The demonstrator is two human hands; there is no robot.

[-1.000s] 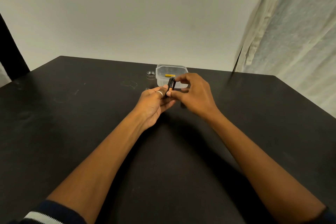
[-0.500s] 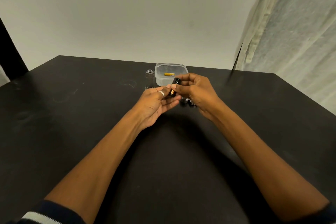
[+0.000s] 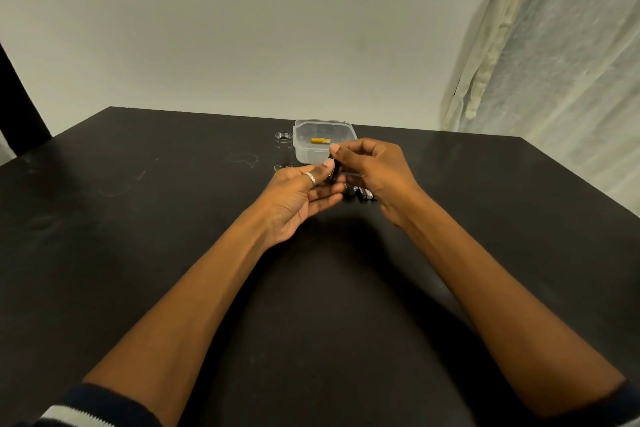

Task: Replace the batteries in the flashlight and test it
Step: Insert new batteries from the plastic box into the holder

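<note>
Right hand (image 3: 375, 172) pinches the top of a dark battery (image 3: 331, 174); left hand (image 3: 298, 196), fingers loosely curled, holds its lower end.

1 clear tub (image 3: 304, 153) w/ 1 yellow battery (image 3: 320, 140) inside, 1 silver tube (image 3: 283, 149) beside it. 2 hands, left hand (image 3: 294, 201) & right hand (image 3: 377, 173), 1 small dark cylinder (image 3: 331, 175) pinched between their fingers, 1 ring (image 3: 310, 179). Loose batteries (image 3: 364, 193) by the right hand: partly hidden, no. unclear.

right hand (image 3: 374, 173): lifts, uncovering small parts (image 3: 360, 192) on the table
battery (image 3: 331, 174): sinks lower, tilted, between left hand (image 3: 298, 198) thumb and fingers
</note>
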